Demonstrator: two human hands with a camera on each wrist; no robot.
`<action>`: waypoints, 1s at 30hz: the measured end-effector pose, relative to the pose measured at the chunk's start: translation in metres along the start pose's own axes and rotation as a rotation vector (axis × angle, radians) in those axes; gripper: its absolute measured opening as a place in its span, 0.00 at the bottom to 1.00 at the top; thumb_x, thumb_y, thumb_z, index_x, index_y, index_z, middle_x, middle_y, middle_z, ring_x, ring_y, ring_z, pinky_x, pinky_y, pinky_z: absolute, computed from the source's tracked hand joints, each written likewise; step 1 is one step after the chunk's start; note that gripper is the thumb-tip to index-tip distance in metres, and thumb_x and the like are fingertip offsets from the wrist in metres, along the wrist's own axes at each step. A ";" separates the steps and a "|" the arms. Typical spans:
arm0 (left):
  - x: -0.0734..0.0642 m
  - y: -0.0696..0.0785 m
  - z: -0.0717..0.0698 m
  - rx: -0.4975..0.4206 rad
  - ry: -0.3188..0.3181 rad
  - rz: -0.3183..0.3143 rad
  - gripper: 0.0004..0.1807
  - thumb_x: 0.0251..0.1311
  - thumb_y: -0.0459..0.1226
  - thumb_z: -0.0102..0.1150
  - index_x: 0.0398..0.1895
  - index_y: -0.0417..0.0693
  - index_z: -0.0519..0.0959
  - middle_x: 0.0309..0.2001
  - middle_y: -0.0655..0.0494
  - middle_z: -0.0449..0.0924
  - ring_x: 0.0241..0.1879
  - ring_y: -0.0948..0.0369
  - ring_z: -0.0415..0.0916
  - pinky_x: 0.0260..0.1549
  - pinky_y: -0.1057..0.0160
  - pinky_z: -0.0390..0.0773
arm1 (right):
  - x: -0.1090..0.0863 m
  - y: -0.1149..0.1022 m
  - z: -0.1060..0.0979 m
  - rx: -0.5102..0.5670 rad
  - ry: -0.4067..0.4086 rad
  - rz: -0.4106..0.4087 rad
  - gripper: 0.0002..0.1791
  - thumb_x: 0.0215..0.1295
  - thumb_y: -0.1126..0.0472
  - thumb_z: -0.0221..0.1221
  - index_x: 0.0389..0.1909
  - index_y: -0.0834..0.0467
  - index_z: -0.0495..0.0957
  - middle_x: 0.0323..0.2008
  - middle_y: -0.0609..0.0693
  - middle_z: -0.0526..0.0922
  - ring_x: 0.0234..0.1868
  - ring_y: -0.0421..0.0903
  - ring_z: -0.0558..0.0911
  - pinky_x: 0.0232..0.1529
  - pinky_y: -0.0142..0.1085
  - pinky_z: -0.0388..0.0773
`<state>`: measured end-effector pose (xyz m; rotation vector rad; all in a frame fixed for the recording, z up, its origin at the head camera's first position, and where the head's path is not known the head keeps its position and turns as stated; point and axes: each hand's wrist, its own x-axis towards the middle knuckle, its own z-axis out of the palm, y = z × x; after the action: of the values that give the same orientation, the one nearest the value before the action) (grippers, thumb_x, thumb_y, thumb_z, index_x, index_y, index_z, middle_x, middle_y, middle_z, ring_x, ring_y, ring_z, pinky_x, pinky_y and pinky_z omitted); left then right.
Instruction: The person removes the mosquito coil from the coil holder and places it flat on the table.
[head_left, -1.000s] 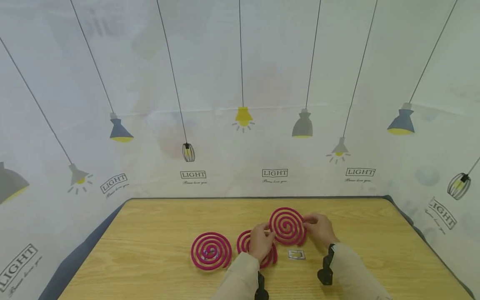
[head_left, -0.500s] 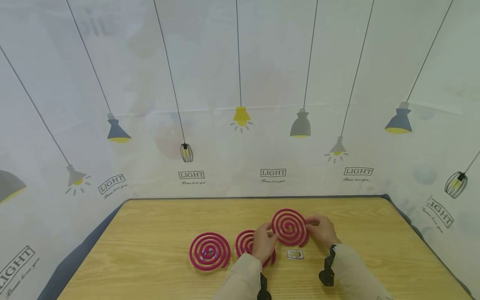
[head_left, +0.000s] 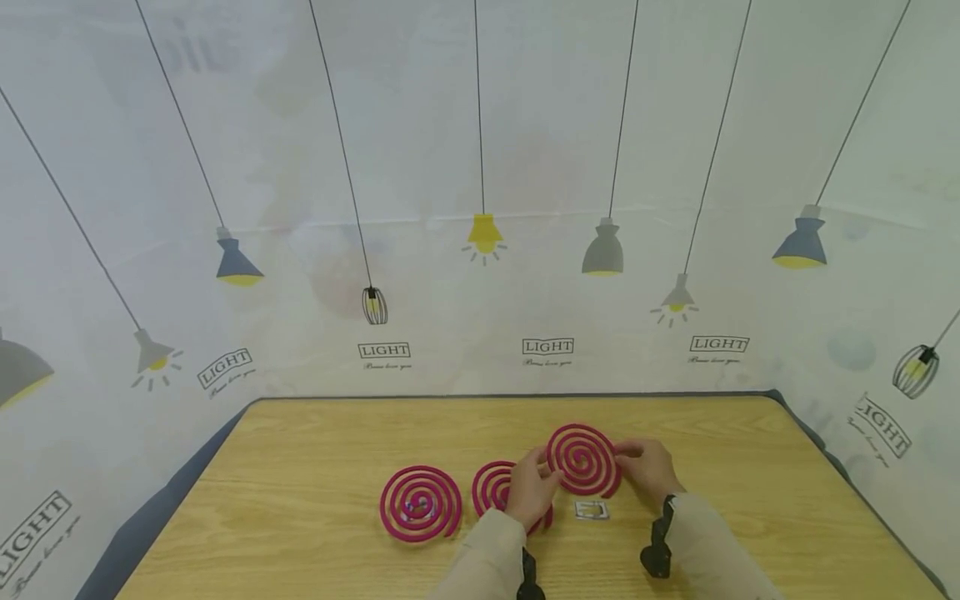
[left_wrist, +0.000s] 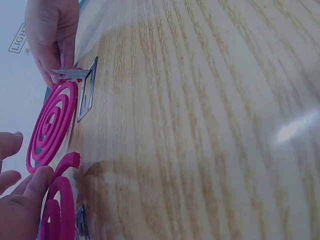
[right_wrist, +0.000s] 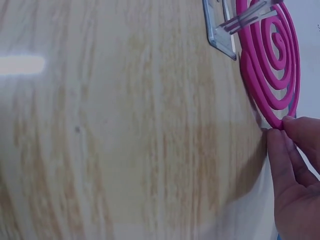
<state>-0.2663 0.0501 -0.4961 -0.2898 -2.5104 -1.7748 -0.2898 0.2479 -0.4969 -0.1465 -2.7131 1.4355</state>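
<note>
A magenta mosquito coil (head_left: pixel 581 461) is held tilted between both hands, close behind a small metal coil stand (head_left: pixel 592 517). My right hand (head_left: pixel 651 468) pinches its right edge between thumb and fingers, as the right wrist view also shows. At its left edge, my left hand (head_left: pixel 531 493) grips the rim with thumb and fingertips. The stand's raised prong (left_wrist: pixel 74 74) overlaps the coil's edge in the left wrist view. Under my left forearm and hand, a second coil (head_left: pixel 486 502) is partly covered, with a metal stand (left_wrist: pixel 82 222) showing beneath it.
To the left, a third magenta coil (head_left: pixel 390 505) sits over its own metal stand. The wooden table (head_left: pixel 300 467) ends in a dark edge at the back, where a white backdrop printed with lamps (head_left: pixel 483 229) rises behind and at both sides.
The held coil has shifted slightly right and toward me, nearer the stand. Both hands moved along with it, keeping their grip. The other coils stay in place.
</note>
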 end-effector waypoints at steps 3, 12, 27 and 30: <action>0.000 -0.001 0.001 -0.002 -0.016 -0.011 0.23 0.53 0.30 0.57 0.53 0.30 0.67 0.48 0.37 0.72 0.44 0.47 0.74 0.36 0.60 0.78 | 0.000 0.002 0.000 -0.022 0.005 -0.007 0.09 0.54 0.71 0.55 0.36 0.70 0.78 0.34 0.61 0.80 0.41 0.57 0.76 0.45 0.49 0.70; 0.000 -0.001 0.002 -0.001 -0.051 -0.017 0.24 0.54 0.30 0.56 0.54 0.30 0.66 0.49 0.36 0.70 0.45 0.47 0.73 0.37 0.60 0.77 | 0.000 0.004 -0.001 -0.021 0.007 -0.018 0.09 0.53 0.72 0.55 0.35 0.70 0.79 0.33 0.60 0.81 0.38 0.54 0.78 0.42 0.46 0.74; 0.000 0.002 0.001 0.077 -0.115 -0.048 0.26 0.54 0.34 0.57 0.55 0.31 0.65 0.45 0.39 0.73 0.43 0.50 0.73 0.40 0.56 0.75 | -0.001 0.004 -0.004 -0.059 -0.020 -0.028 0.10 0.52 0.73 0.55 0.36 0.72 0.77 0.32 0.61 0.80 0.37 0.54 0.77 0.40 0.46 0.74; 0.000 0.002 0.001 0.063 -0.136 -0.071 0.26 0.54 0.34 0.57 0.55 0.32 0.64 0.45 0.40 0.73 0.43 0.50 0.73 0.39 0.57 0.75 | 0.000 0.006 -0.004 -0.060 -0.021 -0.011 0.10 0.53 0.73 0.55 0.36 0.72 0.77 0.32 0.60 0.80 0.37 0.53 0.77 0.39 0.44 0.75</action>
<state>-0.2662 0.0522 -0.4942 -0.3325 -2.6968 -1.7534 -0.2894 0.2542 -0.4998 -0.1202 -2.7711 1.3606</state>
